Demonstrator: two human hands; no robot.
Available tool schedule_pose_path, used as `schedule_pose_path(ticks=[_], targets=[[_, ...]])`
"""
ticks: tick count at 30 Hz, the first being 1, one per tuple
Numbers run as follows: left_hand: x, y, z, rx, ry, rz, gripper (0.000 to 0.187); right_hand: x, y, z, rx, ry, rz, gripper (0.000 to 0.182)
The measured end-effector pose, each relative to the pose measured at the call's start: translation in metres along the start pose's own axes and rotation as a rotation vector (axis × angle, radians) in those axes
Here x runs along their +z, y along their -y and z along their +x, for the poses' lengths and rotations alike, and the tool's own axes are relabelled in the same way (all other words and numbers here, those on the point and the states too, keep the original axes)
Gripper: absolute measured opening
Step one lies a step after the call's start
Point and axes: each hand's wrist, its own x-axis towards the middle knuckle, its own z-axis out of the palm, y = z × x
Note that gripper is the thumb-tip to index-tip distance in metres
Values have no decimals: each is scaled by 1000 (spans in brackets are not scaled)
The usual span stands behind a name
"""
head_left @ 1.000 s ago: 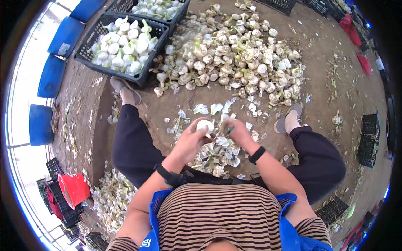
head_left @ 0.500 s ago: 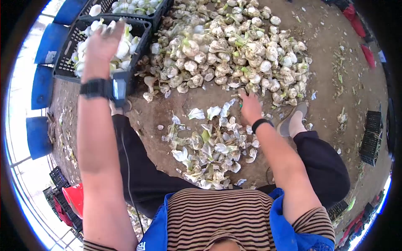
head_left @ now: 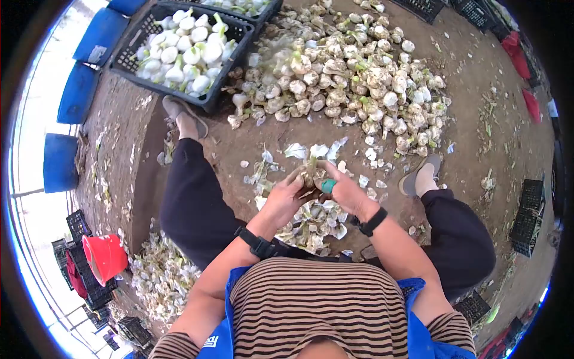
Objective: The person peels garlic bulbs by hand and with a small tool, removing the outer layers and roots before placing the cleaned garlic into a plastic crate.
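A brownish garlic bulb (head_left: 310, 173) with a pale green stem is held in front of me, above the scattered peelings. My left hand (head_left: 283, 201) closes on it from the left, and my right hand (head_left: 348, 192) grips it from the right. A teal band or cover (head_left: 328, 186) sits on a digit of my right hand. Beneath both hands lies a heap of papery garlic skins (head_left: 314, 224). Fingers partly hide the bulb's underside.
A large pile of unpeeled garlic (head_left: 359, 78) spreads ahead. At the upper left, a black crate (head_left: 128, 67) holds white peeled bulbs, with another crate behind. Blue barrels (head_left: 60, 163) line the left side. A red bucket (head_left: 107, 258) stands by more skins; a black crate (head_left: 528, 209) sits right.
My left hand has come back from the crate of white bulbs to the middle. My right hand has left the pile's edge, and both hands now hold a bulb.
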Motion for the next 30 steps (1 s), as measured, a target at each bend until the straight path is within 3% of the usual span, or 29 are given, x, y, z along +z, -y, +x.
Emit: schedule_pose_path(ticks=[1, 3, 8, 10, 13, 14, 16, 21, 23, 24, 28, 30], targets=[[4, -1, -8, 38, 142, -75, 47, 7, -4, -7, -4, 5, -2, 44], [11, -1, -26, 114, 130, 9, 44, 17, -8, -19, -284, -112, -321, 43], [21, 7, -54, 485, 22, 501, 52, 46, 13, -46, -102, -216, -75, 33], [25, 10, -60, 636, -14, 748, 57, 50, -6, -38, -152, -282, -34, 32], [20, 12, -61, 728, -35, 815, 56, 60, 0, -41, -204, -344, 19, 29], [18, 12, -62, 726, -39, 812, 56, 60, 2, -41, -224, -318, 13, 28], [23, 7, -66, 625, -8, 523, 54, 58, 5, -42, -240, -296, 5, 27], [19, -1, -61, 590, 52, 445, 51, 58, 25, -49, -290, -237, -81, 20], [21, -9, -63, 298, 147, 68, 50, 55, 32, -50, -337, -198, -119, 19], [20, -8, -61, 291, 195, -30, 48, 53, 34, -49, -393, -161, -159, 19], [23, -8, -54, 450, 153, 147, 49, 49, 33, -46, -277, -149, -12, 20], [22, -8, -51, 617, 65, 633, 53, 48, 24, -40, -174, -254, -90, 21]])
